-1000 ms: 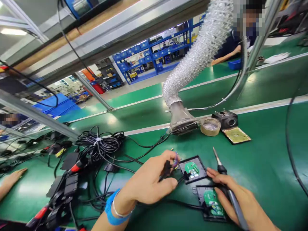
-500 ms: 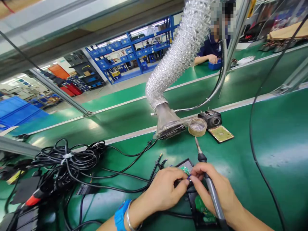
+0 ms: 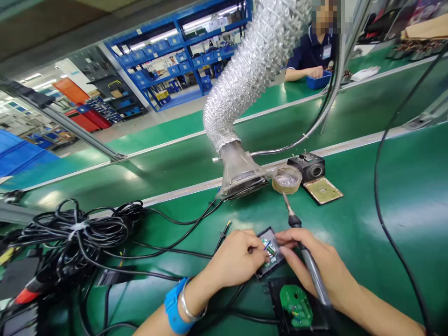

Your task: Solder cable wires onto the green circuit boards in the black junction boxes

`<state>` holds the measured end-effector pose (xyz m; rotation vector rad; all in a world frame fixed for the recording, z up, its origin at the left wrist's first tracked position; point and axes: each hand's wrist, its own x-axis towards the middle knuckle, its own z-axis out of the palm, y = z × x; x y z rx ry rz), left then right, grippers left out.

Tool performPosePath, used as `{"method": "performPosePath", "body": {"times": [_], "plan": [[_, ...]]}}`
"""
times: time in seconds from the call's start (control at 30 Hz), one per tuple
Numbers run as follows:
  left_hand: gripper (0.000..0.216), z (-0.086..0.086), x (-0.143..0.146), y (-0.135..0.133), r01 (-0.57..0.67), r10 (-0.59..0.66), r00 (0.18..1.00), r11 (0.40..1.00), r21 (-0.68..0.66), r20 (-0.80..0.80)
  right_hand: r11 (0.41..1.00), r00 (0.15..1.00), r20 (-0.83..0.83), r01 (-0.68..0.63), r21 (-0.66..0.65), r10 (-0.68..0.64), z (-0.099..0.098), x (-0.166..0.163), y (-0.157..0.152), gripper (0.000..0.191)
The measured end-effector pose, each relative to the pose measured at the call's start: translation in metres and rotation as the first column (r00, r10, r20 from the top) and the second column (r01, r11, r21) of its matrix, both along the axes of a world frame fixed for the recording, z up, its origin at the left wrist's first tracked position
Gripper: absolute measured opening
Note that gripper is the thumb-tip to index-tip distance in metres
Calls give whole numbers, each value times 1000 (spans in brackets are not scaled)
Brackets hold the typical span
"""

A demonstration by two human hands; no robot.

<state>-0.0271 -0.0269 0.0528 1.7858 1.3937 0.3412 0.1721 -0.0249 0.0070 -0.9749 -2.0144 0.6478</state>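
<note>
My left hand [image 3: 240,259] is closed, its thumb and fingers pinched at a thin blue wire [image 3: 267,245] over a small green circuit board [image 3: 272,256] in an open black case [image 3: 268,231]. The fingers hide part of this grip. My right hand [image 3: 320,263] holds a soldering iron [image 3: 312,271], grip resting across the hand and tip pointing up and away; its thumb and forefinger reach to the case's right edge. Below, a second black case half [image 3: 275,303] carries a larger green circuit board [image 3: 296,305], partly behind the iron.
A round pot of solder [image 3: 287,179] stands by a black iron holder [image 3: 307,166] with a sponge tray [image 3: 324,190]. A fume duct [image 3: 241,172] hangs ahead. Bundled black cables [image 3: 77,228] lie left; a loose cord [image 3: 380,205] runs right. Across the bench a person [image 3: 311,58] handles a blue bin [image 3: 318,80].
My hands have moved apart, the right one shifting slightly right with the soldering iron. Both circuit boards show more fully now. The view has shifted a little.
</note>
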Motion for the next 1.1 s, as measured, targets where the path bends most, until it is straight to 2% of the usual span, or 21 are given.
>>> {"method": "performPosePath", "body": {"times": [0.17,0.27,0.37,0.47,0.53,0.67,0.8,0.97,1.1], "plan": [[21,-3,2,-3,-77,86,993,991,-108,80,991,992,-126,-22,-130,5,5,-10,-8,22],[16,-4,4,-1,-142,148,988,977,-161,30,986,989,-142,-73,-151,51,4,-13,-13,20],[14,-5,7,3,-120,114,983,992,-31,-144,983,984,-131,-139,-123,123,2,-7,-13,17],[21,-9,10,4,7,39,941,991,135,-336,991,990,-122,-86,-101,73,2,8,-6,17],[24,-14,11,3,67,8,910,984,166,-414,995,993,-104,-65,-78,57,6,21,-1,27],[23,-22,10,-2,106,3,893,970,217,-449,992,993,24,-120,37,119,16,44,8,46],[22,-26,11,-5,111,21,896,956,270,-444,994,985,147,-102,41,95,18,54,9,35],[23,-25,14,-6,134,1,882,958,253,-471,998,992,112,-54,-28,57,8,51,10,18],[22,-24,15,-6,136,2,873,960,246,-488,988,989,68,-125,-90,132,6,46,12,17]]}}
